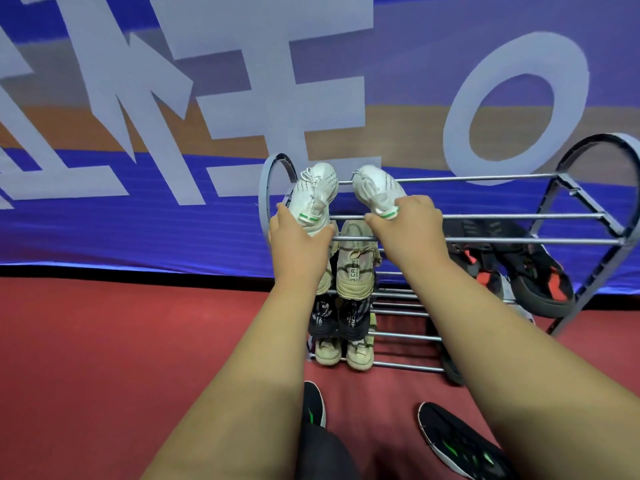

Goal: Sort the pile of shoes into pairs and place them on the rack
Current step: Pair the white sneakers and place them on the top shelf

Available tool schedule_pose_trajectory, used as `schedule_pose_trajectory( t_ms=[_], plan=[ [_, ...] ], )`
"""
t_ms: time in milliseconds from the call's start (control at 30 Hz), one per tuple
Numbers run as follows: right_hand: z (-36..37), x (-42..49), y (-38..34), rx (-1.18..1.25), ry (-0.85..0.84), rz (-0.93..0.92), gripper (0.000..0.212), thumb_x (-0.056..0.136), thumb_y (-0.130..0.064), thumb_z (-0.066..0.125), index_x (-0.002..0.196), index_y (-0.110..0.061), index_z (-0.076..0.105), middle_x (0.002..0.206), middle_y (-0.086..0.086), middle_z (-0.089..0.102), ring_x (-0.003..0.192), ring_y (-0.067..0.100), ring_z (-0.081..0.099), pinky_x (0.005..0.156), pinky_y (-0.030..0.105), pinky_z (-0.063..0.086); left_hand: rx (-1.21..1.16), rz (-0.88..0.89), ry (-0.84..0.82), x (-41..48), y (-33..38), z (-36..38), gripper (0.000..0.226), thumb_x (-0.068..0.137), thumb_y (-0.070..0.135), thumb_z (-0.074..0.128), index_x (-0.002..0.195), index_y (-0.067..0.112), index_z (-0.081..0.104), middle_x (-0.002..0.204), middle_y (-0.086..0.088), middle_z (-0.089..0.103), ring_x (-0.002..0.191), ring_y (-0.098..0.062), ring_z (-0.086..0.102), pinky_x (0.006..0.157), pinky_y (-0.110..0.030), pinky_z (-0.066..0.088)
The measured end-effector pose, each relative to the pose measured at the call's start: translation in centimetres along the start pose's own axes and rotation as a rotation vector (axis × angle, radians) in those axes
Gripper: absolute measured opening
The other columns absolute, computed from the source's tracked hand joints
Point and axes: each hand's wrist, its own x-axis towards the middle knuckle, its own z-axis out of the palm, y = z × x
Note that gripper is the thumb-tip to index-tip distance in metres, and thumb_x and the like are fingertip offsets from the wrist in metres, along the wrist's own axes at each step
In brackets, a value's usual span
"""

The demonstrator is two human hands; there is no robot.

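Two white knit shoes sit side by side at the left end of the rack's top shelf, toes pointing away toward the wall. The left white shoe and the right white shoe each carry a green-and-white tab at the heel and pale laces. The left hand has its grip wrapped around the heel of the left one, thumb on one side and fingers on the other; the right hand pinches the heel collar of the right one, a fingertip pressing on the tab.

The rack is grey, with round metal bars and looped end frames. Below the white pair stand a beige pair, then a black pair, then a cream pair on the lowest bars. The left beige shoe is mostly hidden by the left forearm. To the right, a black-and-red pair lies on a lower shelf, partly screened by bars and the right arm.

The rack stands on a red floor against a blue banner with large pale letters and orange bands. Near the bottom edge are two black shoes with green marks, one largely covered by the left arm, the other cut off by the frame.
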Motion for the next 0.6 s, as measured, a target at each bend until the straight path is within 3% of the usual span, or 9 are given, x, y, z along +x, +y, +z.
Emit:
schedule_pose_trajectory(
  t_ms=[100,233,400,500,600],
  plan=[
    [0.3,0.2,-0.1,-0.058,-0.068,-0.043,0.059,0.077,-0.061,0.066,0.112,-0.014,0.070,0.117,0.011,0.058,0.109,0.038,0.054,0.081,0.037,0.035,0.037,0.031,0.030,0.8,-0.8,0.5,0.101,0.083,0.048,0.082,0.161,0.010,0.031,0.150,-0.009,0.046,0.139,-0.029,0.047,0.111,-0.044,0.045],
    [-1.0,-0.3,0.2,-0.009,-0.190,-0.116,0.075,0.081,-0.041,0.074,0.149,-0.020,0.050,0.146,0.011,0.044,0.129,0.038,0.044,0.103,0.043,0.040,0.087,0.068,0.048,1.4,-1.4,0.9,0.100,0.085,0.053,0.080,0.161,0.009,0.032,0.150,-0.010,0.046,0.141,-0.031,0.044,0.114,-0.048,0.044],
    [-0.8,-0.6,0.5,0.139,-0.150,-0.138,0.084,0.078,-0.048,0.083,0.150,-0.016,0.053,0.148,0.005,0.049,0.134,0.029,0.049,0.112,0.045,0.045,0.186,0.031,-0.024,1.3,-1.2,0.4,0.103,0.082,0.046,0.082,0.160,0.008,0.026,0.156,-0.011,0.037,0.147,-0.034,0.032,0.116,-0.050,0.040],
    [0.1,-0.8,0.2,0.168,-0.135,-0.155,0.087,0.078,-0.052,0.085,0.150,-0.016,0.053,0.149,0.002,0.049,0.136,0.026,0.049,0.114,0.042,0.043,0.218,0.032,0.018,1.2,-1.1,-0.3,0.081,0.081,0.044,0.081,0.145,0.011,0.042,0.143,-0.009,0.045,0.133,-0.033,0.043,0.105,-0.047,0.046],
    [0.9,-1.0,-0.3,0.176,-0.111,-0.191,0.086,0.079,-0.054,0.085,0.149,-0.016,0.053,0.147,0.002,0.051,0.136,0.024,0.049,0.114,0.039,0.042,0.176,0.030,0.050,1.1,-1.4,-0.7,0.083,0.080,0.044,0.086,0.144,0.011,0.045,0.141,-0.007,0.046,0.130,-0.030,0.047,0.104,-0.045,0.048]
  ],
)
